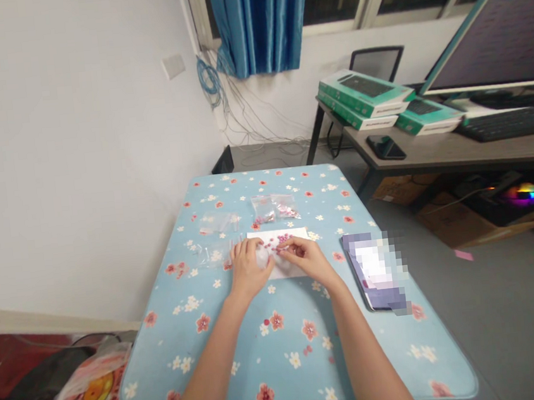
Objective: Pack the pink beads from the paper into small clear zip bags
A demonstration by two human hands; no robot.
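Note:
My left hand (249, 267) curls round a whitish, translucent rounded object (263, 257), whose kind I cannot make out. Thumb and fingertips of my right hand (307, 256) are pinched together beside it; anything between them is too small to name. Under both hands lies a white sheet (290, 272), with several small dark-pink pieces (283, 239) scattered on its far part. Beyond the sheet are two clear bags, a left one (263, 209) and a right one (285, 207), both with pink pieces inside.
Clear plastic packets (219, 222) lie left of the bags, another (210, 255) by my left hand. A tablet-like device (372, 271) with a blurred screen rests on the flowered blue tabletop (247, 374) at right. A desk (427, 154) bears green keyboard boxes (360, 91) and a phone (385, 147).

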